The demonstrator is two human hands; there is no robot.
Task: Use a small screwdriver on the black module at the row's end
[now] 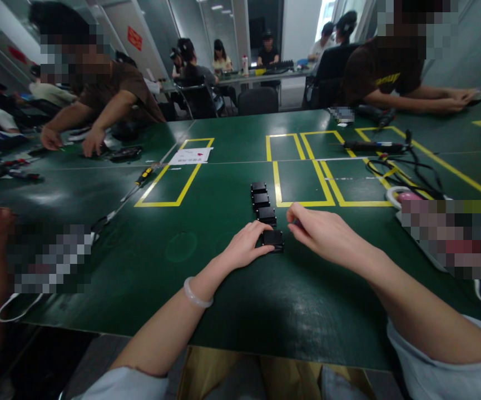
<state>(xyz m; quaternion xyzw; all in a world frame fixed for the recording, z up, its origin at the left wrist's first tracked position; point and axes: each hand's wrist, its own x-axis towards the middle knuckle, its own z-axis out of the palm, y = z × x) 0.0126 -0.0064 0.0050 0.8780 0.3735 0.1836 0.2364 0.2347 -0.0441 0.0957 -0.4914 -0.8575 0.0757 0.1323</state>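
Several small black rectangular blocks with tiny shiny bits at their corners form a column on the green table (223,228). My left hand (248,241) grips the nearest black block (272,239), its thumb at the near edge and its fingers at the far side. Just beyond stands a second black block (266,213), with others behind it. To the right of the gripped block, my right hand (321,230) hovers apart from it with the fingers curled in a pinch. Whatever is between those fingertips, if anything, is hidden.
Yellow tape outlines (305,204) mark the table. A black pen-like tool (373,146) with looped cable lies back right. A yellow-black screwdriver (144,175) and a paper label (191,156) lie left. A blurred-out phone-like object (52,258) is near left. Co-workers sit across.
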